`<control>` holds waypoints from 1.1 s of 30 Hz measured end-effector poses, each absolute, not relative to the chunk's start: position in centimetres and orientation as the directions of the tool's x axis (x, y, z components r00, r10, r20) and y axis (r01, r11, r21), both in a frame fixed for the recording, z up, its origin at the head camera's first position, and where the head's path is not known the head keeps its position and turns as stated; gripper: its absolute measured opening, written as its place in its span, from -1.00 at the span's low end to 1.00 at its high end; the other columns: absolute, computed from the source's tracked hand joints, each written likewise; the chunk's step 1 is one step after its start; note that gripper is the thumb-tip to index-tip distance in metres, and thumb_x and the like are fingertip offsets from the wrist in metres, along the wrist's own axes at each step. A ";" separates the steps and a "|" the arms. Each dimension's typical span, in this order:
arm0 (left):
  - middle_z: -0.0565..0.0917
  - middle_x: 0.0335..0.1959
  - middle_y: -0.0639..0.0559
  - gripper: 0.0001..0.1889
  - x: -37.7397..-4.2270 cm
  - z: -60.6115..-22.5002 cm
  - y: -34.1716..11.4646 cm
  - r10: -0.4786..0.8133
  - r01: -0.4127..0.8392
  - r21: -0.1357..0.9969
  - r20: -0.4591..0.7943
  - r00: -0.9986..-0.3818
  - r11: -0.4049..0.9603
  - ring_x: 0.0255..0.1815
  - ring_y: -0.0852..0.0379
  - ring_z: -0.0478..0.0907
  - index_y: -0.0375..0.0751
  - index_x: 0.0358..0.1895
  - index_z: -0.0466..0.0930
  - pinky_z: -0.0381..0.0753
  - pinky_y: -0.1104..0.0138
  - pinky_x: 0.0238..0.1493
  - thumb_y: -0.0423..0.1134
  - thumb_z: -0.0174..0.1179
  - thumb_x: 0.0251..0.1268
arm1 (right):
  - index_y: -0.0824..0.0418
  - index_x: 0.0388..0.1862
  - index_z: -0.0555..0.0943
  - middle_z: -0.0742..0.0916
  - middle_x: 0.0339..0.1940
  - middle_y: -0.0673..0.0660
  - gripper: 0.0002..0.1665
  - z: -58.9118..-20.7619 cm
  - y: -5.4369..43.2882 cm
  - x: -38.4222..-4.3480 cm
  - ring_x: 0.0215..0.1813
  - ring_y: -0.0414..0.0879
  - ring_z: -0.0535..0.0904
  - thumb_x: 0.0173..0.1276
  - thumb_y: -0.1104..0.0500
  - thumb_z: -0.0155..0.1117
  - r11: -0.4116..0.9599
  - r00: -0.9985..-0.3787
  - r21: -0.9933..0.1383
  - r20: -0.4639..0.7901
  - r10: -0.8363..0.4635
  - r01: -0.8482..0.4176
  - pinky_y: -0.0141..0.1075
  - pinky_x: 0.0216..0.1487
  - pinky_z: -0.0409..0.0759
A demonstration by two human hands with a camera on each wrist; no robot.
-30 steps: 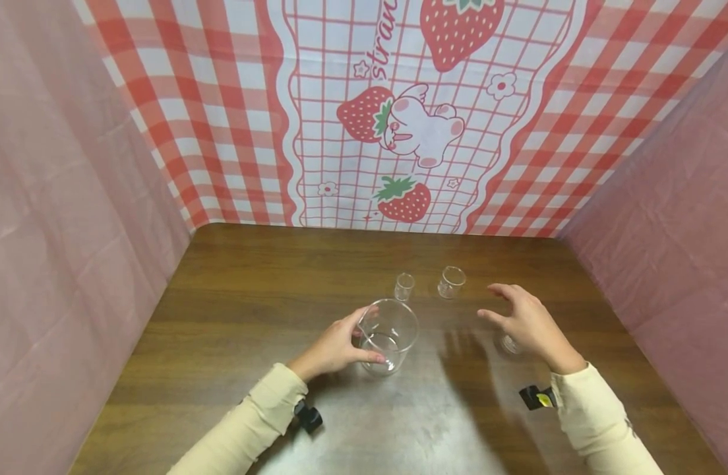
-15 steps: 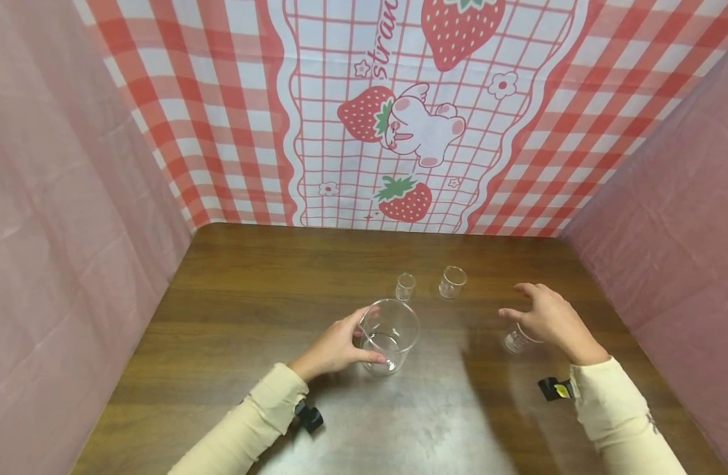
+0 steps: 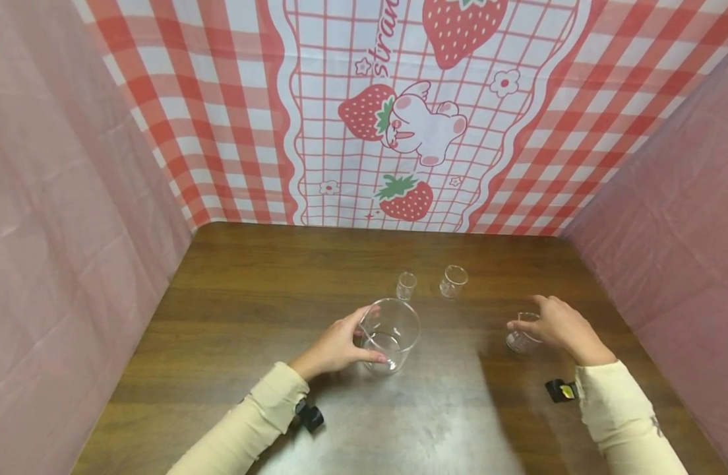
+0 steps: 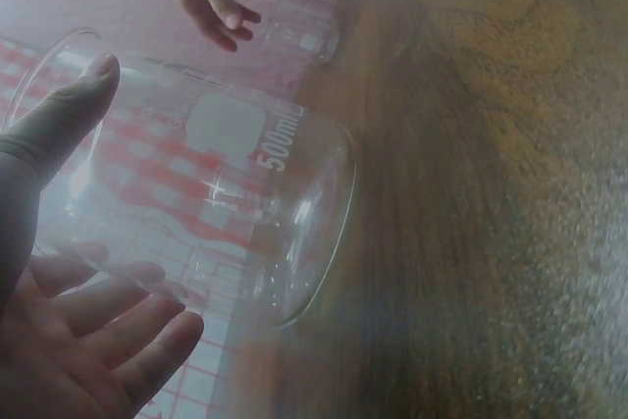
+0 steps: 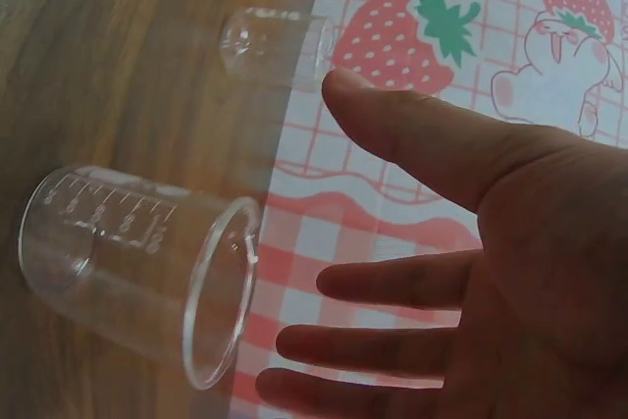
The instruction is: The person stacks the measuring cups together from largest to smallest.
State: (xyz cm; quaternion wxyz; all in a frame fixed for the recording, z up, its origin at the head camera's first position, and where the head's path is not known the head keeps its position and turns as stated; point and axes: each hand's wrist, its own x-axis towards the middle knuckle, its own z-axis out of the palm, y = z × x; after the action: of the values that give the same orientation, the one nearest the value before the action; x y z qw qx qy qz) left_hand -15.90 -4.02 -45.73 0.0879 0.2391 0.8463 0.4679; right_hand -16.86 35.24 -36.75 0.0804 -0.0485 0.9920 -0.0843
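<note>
My left hand (image 3: pixel 331 346) holds a large clear glass beaker (image 3: pixel 399 340) around its side, thumb on the near side and fingers on the far side. White print reading 500ml shows on this beaker in the left wrist view, where it stands upright on the wooden table. My right hand (image 3: pixel 562 330) is over a mid-sized beaker (image 3: pixel 518 342) at the right, thumb and fingers spread apart. In the right wrist view the fingers lie just beyond the rim of that graduated beaker (image 5: pixel 118 252), with nothing between them.
Behind the large beaker stand a tiny beaker (image 3: pixel 406 287) and a slightly bigger one (image 3: pixel 452 284). A strawberry-print cloth (image 3: pixel 399 198) hangs at the table's back edge, with pink curtains (image 3: pixel 667 178) at both sides.
My right hand has moved right and come lower over the mid-sized beaker, which now shows more. The left hand and the large beaker have stayed in place.
</note>
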 end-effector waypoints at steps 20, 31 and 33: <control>0.40 0.43 -0.09 0.02 -15.9 -45.8 -4.0 0.493 0.321 0.843 0.077 -0.867 0.433 0.09 -0.17 0.62 -0.19 0.48 0.17 0.58 0.04 0.21 0.01 0.52 -0.08 | 0.68 0.19 0.35 0.50 0.11 0.69 0.12 -38.0 37.0 -16.7 0.09 0.60 0.44 0.19 -0.35 0.29 0.992 -0.967 -0.123 -0.255 -0.010 0.022 0.31 -0.07 0.53; 0.40 0.43 -0.11 0.02 -15.8 -45.6 -4.1 0.492 0.308 0.847 0.065 -0.868 0.433 0.08 -0.20 0.62 -0.17 0.48 0.17 0.58 0.01 0.21 -0.01 0.52 -0.07 | 0.68 0.11 0.41 0.55 0.03 0.68 0.01 -38.7 37.2 -16.8 0.02 0.60 0.48 0.17 -0.24 0.37 0.988 -0.976 -0.151 -0.217 -0.003 0.031 0.29 -0.09 0.54; 0.40 0.43 -0.10 0.01 -15.9 -45.6 -4.1 0.491 0.307 0.847 0.063 -0.869 0.434 0.08 -0.20 0.62 -0.17 0.48 0.17 0.58 0.01 0.21 0.00 0.51 -0.07 | 0.66 0.08 0.43 0.56 0.01 0.67 -0.04 -38.8 37.1 -16.8 0.01 0.60 0.48 0.17 -0.21 0.39 0.987 -0.978 -0.158 -0.208 -0.005 0.029 0.29 -0.09 0.54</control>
State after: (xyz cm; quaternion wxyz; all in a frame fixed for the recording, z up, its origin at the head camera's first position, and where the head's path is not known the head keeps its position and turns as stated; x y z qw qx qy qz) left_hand -15.87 -4.05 -45.59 0.0966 0.2371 0.8412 0.4762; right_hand -16.79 37.14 -38.77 0.1043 0.0061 0.9913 -0.0805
